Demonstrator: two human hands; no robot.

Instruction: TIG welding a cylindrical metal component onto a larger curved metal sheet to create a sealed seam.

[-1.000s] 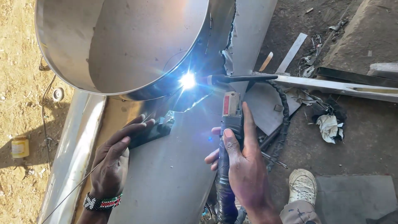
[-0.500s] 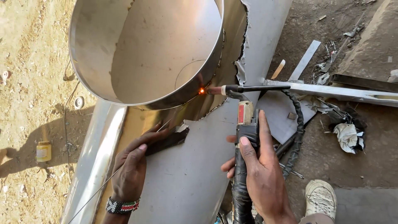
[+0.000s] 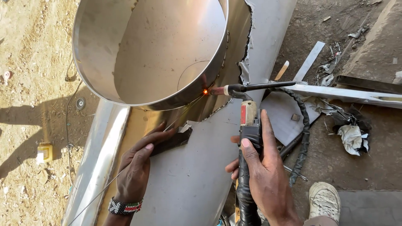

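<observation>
Steel drum (image 3: 159, 54) standing on a curved sheet (image 3: 188, 184), its seam glowing at the torch (image 3: 247, 121) tip; right hand (image 3: 268, 175) wrapped tight around the torch handle; left hand (image 3: 136, 167) flat on the sheet, fingers pinching a thin filler rod (image 3: 100, 192).

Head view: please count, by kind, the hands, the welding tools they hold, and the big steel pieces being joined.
Hands: 2, left hand and right hand
Welding tools: 2, torch and thin filler rod
Big steel pieces: 2, round steel ring and long steel cylinder
Total: 6
</observation>
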